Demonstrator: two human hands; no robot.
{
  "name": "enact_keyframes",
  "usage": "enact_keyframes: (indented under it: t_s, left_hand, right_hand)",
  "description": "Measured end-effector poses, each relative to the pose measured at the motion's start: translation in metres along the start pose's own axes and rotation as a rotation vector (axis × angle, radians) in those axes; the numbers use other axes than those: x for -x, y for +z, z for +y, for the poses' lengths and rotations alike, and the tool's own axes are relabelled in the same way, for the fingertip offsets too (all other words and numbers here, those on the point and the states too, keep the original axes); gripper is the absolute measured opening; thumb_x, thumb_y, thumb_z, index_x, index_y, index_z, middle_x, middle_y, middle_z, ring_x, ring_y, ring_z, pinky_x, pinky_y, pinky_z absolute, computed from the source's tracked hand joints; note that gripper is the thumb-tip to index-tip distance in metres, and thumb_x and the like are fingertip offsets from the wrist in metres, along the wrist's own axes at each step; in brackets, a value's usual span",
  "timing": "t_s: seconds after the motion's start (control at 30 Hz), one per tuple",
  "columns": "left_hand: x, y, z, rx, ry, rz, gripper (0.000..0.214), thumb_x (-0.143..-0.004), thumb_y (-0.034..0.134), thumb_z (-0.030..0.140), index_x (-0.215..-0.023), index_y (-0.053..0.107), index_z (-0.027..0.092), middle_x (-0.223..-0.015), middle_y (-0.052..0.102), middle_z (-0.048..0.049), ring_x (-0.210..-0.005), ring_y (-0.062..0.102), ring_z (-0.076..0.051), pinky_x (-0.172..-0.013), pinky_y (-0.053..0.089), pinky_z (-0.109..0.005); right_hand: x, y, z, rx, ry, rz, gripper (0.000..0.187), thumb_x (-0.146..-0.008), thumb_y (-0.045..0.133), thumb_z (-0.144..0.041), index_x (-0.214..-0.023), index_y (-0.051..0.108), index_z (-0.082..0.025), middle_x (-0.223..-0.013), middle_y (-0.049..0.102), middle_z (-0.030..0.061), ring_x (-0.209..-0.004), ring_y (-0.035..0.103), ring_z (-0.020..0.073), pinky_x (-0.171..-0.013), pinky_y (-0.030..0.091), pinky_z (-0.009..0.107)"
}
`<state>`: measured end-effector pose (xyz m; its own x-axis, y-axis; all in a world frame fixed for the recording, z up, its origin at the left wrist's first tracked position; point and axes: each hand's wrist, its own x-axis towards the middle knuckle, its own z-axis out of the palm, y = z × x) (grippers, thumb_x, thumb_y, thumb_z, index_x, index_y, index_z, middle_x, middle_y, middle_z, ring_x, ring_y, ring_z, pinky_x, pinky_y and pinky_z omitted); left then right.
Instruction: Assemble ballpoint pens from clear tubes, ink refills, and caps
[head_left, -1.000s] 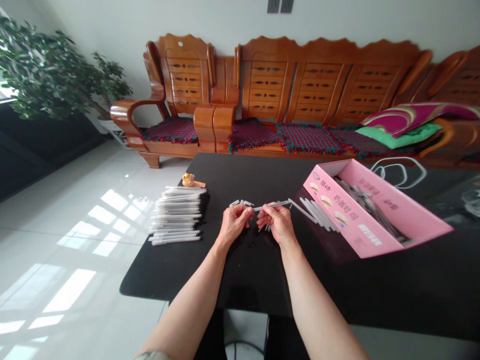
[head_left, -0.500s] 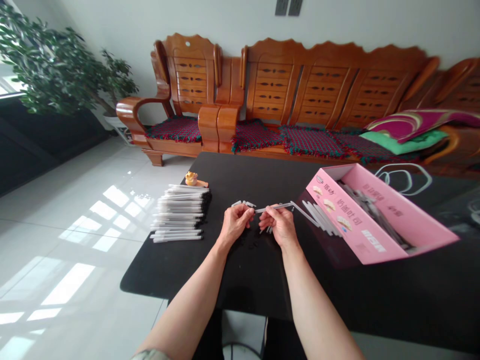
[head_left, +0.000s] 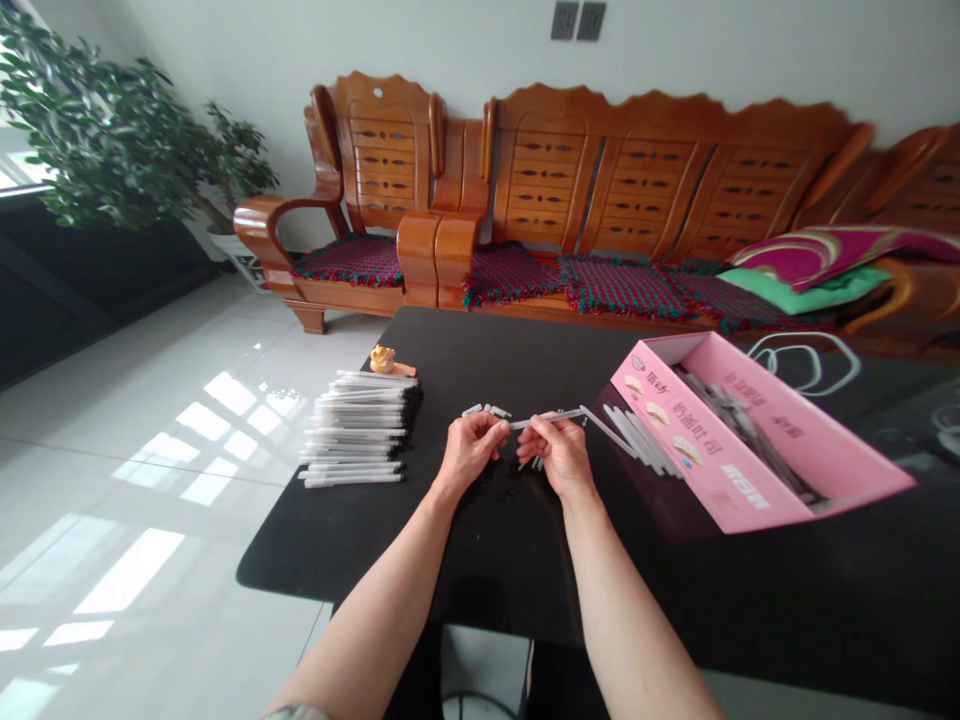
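Observation:
My right hand (head_left: 557, 452) pinches a slim whitish pen barrel (head_left: 561, 414) between thumb and fingers. My left hand (head_left: 474, 445) is closed at the barrel's left end; whether it also holds a small part there is hidden. Behind my hands lie small white pieces (head_left: 487, 410), perhaps caps. Thin light pieces (head_left: 535, 463) show beneath my right hand, and tiny black bits (head_left: 504, 495) lie between my forearms. To the left a row of whitish pens with black ends (head_left: 356, 428) is stacked. Several loose white barrels (head_left: 643, 440) lie to the right.
A pink open box (head_left: 694, 445) with dark grey sticks inside stands right on the black table (head_left: 480, 350). A small yellow figurine (head_left: 382, 359) sits behind the pen stack. Beyond are a wooden sofa (head_left: 540, 170), a white looped cord (head_left: 825, 375) and a potted plant (head_left: 112, 140).
The view has shifted very slightly. Both hands keep the same hold on the pen barrel, with hardly any visible movement.

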<state>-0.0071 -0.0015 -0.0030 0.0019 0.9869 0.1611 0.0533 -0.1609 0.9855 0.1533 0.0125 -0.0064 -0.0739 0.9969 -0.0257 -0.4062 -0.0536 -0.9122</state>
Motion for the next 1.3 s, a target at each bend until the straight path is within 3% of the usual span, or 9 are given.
enact_keyframes:
  t_s: [0.23, 0.47, 0.77, 0.9, 1.03, 1.17, 1.23, 1.3]
  left_hand:
    - [-0.001, 0.002, -0.002, 0.039, 0.0, 0.013, 0.031, -0.076, 0.073, 0.045, -0.078, 0.067, 0.015, -0.056, 0.06, 0.0005, -0.047, 0.053, -0.01, -0.045, 0.038, -0.02]
    - [0.001, -0.001, 0.004, -0.013, 0.007, -0.006, 0.038, -0.085, 0.061, 0.051, -0.074, 0.067, 0.015, -0.058, 0.063, -0.0015, -0.044, 0.051, -0.009, -0.044, 0.036, -0.019]
    - [0.004, 0.002, 0.001, -0.109, 0.103, -0.007, 0.026, -0.082, 0.067, 0.042, -0.077, 0.068, 0.017, -0.057, 0.061, -0.001, -0.047, 0.054, -0.012, -0.048, 0.04, -0.022]
    - [0.008, 0.002, 0.005, -0.193, 0.157, -0.012, 0.022, -0.082, 0.067, 0.039, -0.088, 0.072, 0.019, -0.071, 0.068, -0.0038, -0.055, 0.058, -0.013, -0.055, 0.045, -0.024]
    - [0.007, -0.004, 0.007, -0.29, 0.222, 0.056, 0.015, -0.082, 0.067, 0.031, -0.091, 0.074, 0.021, -0.081, 0.07, -0.0041, -0.063, 0.06, -0.014, -0.061, 0.047, -0.025]
    - [0.002, -0.011, 0.001, -0.383, 0.233, 0.273, 0.012, -0.08, 0.066, 0.022, -0.089, 0.074, 0.022, -0.077, 0.066, -0.0023, -0.062, 0.057, -0.014, -0.065, 0.046, -0.025]
    - [-0.002, -0.015, -0.004, -0.46, 0.226, 0.354, 0.018, -0.081, 0.063, 0.019, -0.097, 0.073, 0.022, -0.083, 0.066, -0.0035, -0.068, 0.059, -0.015, -0.07, 0.047, -0.027]
    - [-0.006, -0.019, -0.008, -0.57, 0.221, 0.349, 0.025, -0.084, 0.059, 0.017, -0.105, 0.071, 0.022, -0.095, 0.067, -0.0058, -0.081, 0.062, -0.019, -0.078, 0.049, -0.03]
  right_hand:
    - [0.0, -0.001, 0.0, -0.015, -0.007, -0.017, 0.024, -0.075, 0.076, -0.038, -0.072, 0.066, -0.015, -0.06, 0.071, 0.0032, -0.042, 0.066, 0.0171, -0.037, 0.054, 0.023]
    - [-0.001, -0.002, 0.0, -0.039, -0.003, -0.015, 0.023, -0.076, 0.075, -0.037, -0.072, 0.066, -0.016, -0.06, 0.071, 0.0025, -0.041, 0.065, 0.0168, -0.036, 0.053, 0.024]
    - [0.0, 0.0, 0.0, -0.031, 0.014, -0.008, 0.023, -0.075, 0.076, -0.037, -0.073, 0.066, -0.016, -0.058, 0.071, 0.0027, -0.04, 0.064, 0.0169, -0.035, 0.052, 0.024]
    - [-0.001, -0.002, -0.003, -0.084, -0.035, 0.042, 0.019, -0.075, 0.073, -0.034, -0.074, 0.064, -0.017, -0.064, 0.073, 0.0038, -0.048, 0.069, 0.0189, -0.044, 0.057, 0.027]
    - [-0.002, -0.007, -0.008, -0.14, -0.084, 0.05, 0.012, -0.073, 0.068, -0.028, -0.073, 0.062, -0.018, -0.071, 0.074, 0.005, -0.06, 0.072, 0.0216, -0.05, 0.06, 0.03]
    - [-0.001, -0.007, -0.008, -0.091, -0.045, -0.02, 0.01, -0.074, 0.066, -0.026, -0.078, 0.065, -0.017, -0.069, 0.073, 0.0041, -0.053, 0.069, 0.0189, -0.045, 0.057, 0.028]
    - [0.001, -0.005, -0.007, -0.046, -0.025, -0.054, 0.018, -0.077, 0.066, -0.029, -0.089, 0.068, -0.016, -0.066, 0.071, 0.0026, -0.049, 0.066, 0.0161, -0.042, 0.053, 0.024]
    - [0.003, -0.002, -0.008, -0.014, -0.011, -0.075, 0.032, -0.079, 0.066, -0.032, -0.108, 0.066, -0.016, -0.061, 0.067, -0.0006, -0.044, 0.06, 0.0128, -0.037, 0.046, 0.02]
